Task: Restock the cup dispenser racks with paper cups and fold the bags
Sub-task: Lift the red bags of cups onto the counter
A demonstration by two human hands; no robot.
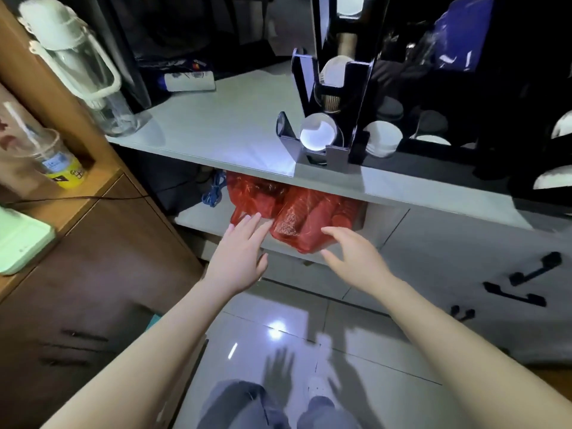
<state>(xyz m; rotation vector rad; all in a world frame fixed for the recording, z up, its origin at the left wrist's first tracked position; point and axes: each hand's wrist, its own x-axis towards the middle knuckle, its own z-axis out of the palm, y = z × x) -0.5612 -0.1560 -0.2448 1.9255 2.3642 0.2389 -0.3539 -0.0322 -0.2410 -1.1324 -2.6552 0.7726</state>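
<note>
A red translucent plastic bag [297, 209] lies on the lower shelf [201, 216] under the white counter [223, 125]; its contents are unclear. My left hand [238, 255] is spread with straight fingers, the fingertips at the bag's left edge. My right hand [356, 253] is open with fingers and thumb apart, just in front of the bag's right part. On the counter stands a black cup dispenser rack [331, 97] with white paper cups [318, 131] showing in its openings. More white cups [383, 137] sit in black racks to its right.
A clear water bottle [83, 66] with a white lid stands at the counter's left end. A wooden cabinet [93, 243] at left carries a plastic cup [52, 159] and a green box [18, 243]. White drawers with black handles [513, 297] are at right. Blue cord [213, 190] lies beside the bag.
</note>
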